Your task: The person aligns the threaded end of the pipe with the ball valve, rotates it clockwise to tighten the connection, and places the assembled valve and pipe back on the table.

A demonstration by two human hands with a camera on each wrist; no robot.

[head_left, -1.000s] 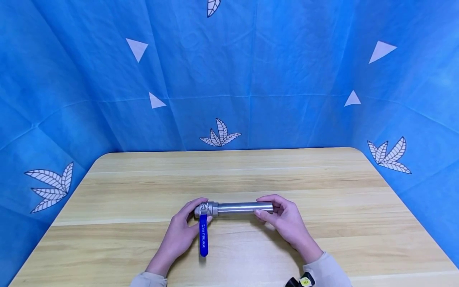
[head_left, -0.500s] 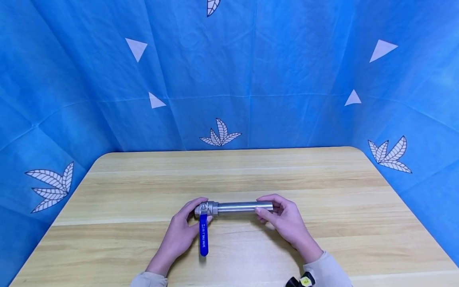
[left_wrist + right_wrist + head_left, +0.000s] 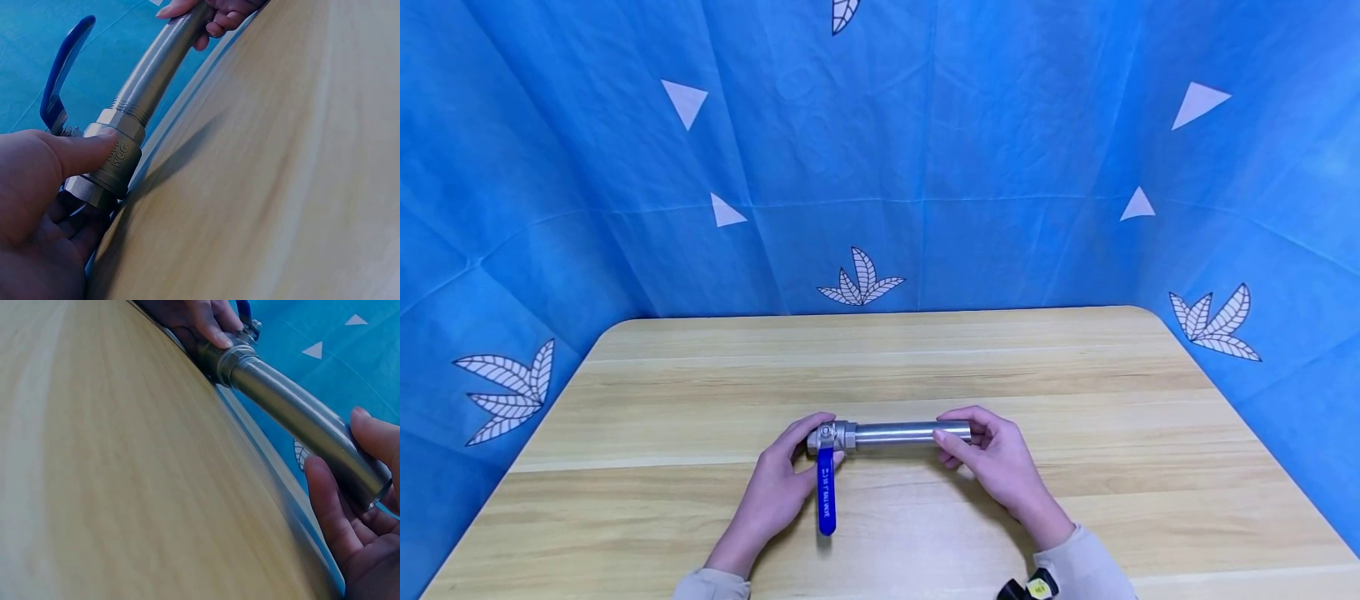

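My left hand (image 3: 777,487) grips a metal ball valve (image 3: 119,156) at the left, its thumb pressed on the body marked WOG. A blue lever handle (image 3: 826,493) on the valve points toward me in the head view. Joined to the valve's right side is a steel pipe (image 3: 895,433), with some thread (image 3: 130,110) showing at the joint. Around the pipe's free right end, my right hand (image 3: 1000,462) holds it between thumb and fingers. In the right wrist view the open pipe end (image 3: 377,499) sits by the palm. Valve and pipe lie level across the table's near middle.
The wooden table (image 3: 880,358) spreads out beyond both hands. A blue curtain (image 3: 880,150) with white triangles and leaf prints closes off its back and sides. A black strap with a yellow label (image 3: 1039,588) is at the right sleeve.
The right thumb has shifted slightly up on the pipe, and the fingers beneath have curled a little. The left hand, valve and lever look unmoved.
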